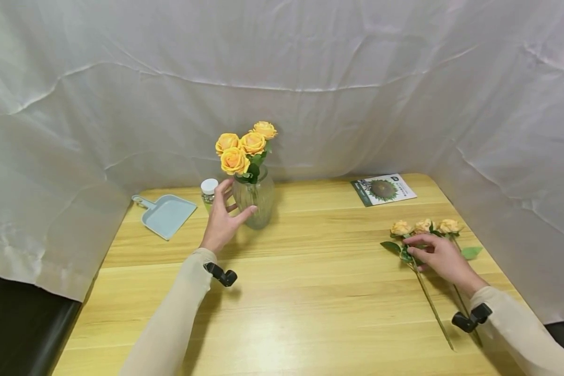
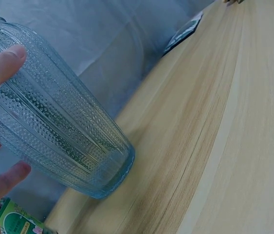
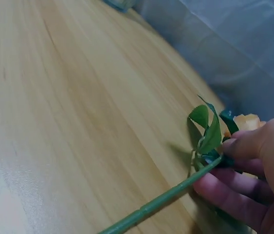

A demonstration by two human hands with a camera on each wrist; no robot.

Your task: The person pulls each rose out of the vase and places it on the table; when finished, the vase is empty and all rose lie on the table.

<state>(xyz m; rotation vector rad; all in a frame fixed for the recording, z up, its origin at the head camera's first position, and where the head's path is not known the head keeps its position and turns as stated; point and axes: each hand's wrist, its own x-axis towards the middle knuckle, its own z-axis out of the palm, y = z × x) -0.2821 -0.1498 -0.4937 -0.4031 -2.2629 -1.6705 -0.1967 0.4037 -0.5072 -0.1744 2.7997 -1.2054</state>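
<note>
A clear ribbed glass vase (image 1: pixel 262 204) stands at the back, holding several yellow-orange roses (image 1: pixel 235 160). My left hand (image 1: pixel 222 222) holds the vase from its left side, the thumb across the front and the fingers around the far side. In the left wrist view, green stems show blurred through the textured glass (image 2: pixel 63 112). At the right of the table, three paler roses (image 1: pixel 423 225) lie with long stems towards the near edge. My right hand (image 1: pixel 439 258) pinches one rose's green stem (image 3: pixel 168 196) just below its leaves and bloom.
A white-capped bottle (image 1: pixel 209 187) stands close left of the vase, beside my left fingers. Further left lies a light blue dustpan (image 1: pixel 168 215). A seed packet with a sunflower picture (image 1: pixel 384 189) lies at the back right. Pale curtains (image 1: pixel 291 89) surround the wooden table (image 1: pixel 301 292).
</note>
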